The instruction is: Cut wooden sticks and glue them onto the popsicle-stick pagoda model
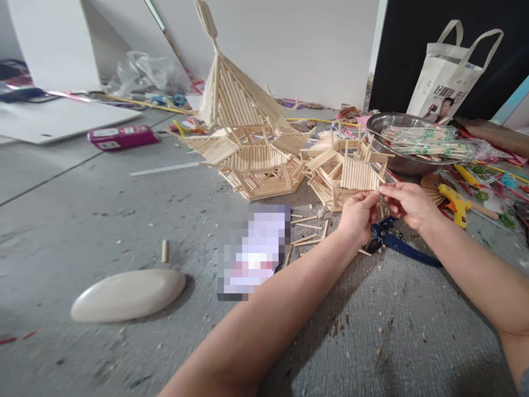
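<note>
My left hand (pixel 360 214) and my right hand (pixel 407 205) meet fingertip to fingertip, both closed in a pinch. Whatever lies between the fingers is too small to make out. They are at the lower right corner of a ribbed stick panel (pixel 360 174) on the smaller wooden-stick model (pixel 326 190). Whether they touch the panel I cannot tell. To its left stands a larger stick model (pixel 264 157) with a tall pointed roof. Blue-handled pliers or cutters (pixel 407 246) lie beneath my hands, their jaws partly hidden.
A phone (pixel 256 248) and cut sticks (pixel 308 225) lie left of my forearms. Further left are a smooth pale oval object (pixel 128 295) and a purple packet (pixel 123 137). At right are a yellow glue gun (pixel 454 204), a metal bowl (pixel 407 160) with bagged sticks, and a white bag (pixel 444 77).
</note>
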The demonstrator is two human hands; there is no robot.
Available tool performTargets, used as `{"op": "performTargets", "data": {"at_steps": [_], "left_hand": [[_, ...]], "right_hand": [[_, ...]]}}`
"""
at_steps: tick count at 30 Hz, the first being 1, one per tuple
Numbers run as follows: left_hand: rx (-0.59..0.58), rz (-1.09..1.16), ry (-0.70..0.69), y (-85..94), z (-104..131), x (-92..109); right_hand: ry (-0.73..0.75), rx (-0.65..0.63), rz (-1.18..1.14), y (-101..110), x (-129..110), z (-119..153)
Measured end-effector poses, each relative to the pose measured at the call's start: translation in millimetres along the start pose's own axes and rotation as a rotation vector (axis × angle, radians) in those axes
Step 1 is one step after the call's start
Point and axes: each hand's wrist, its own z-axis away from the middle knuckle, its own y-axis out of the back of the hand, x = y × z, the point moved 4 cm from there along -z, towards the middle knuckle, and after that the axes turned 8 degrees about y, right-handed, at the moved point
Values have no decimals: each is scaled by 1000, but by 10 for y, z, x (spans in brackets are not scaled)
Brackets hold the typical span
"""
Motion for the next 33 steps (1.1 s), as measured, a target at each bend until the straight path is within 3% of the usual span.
{"op": "performTargets", "data": {"at_steps": [5, 10, 20, 33], "left_hand": [[3, 19, 0, -19, -1, -2], [25, 30, 12, -32, -1, -7], [24, 45, -12, -42, -7, -17], [35, 50, -3, -57, 6, -10]], "right_hand": [[279, 89, 240, 96, -63, -37], [485, 91, 499, 125, -75, -72], [669, 132, 763, 73, -197, 17], [797, 166, 836, 51, -210, 35]]}}
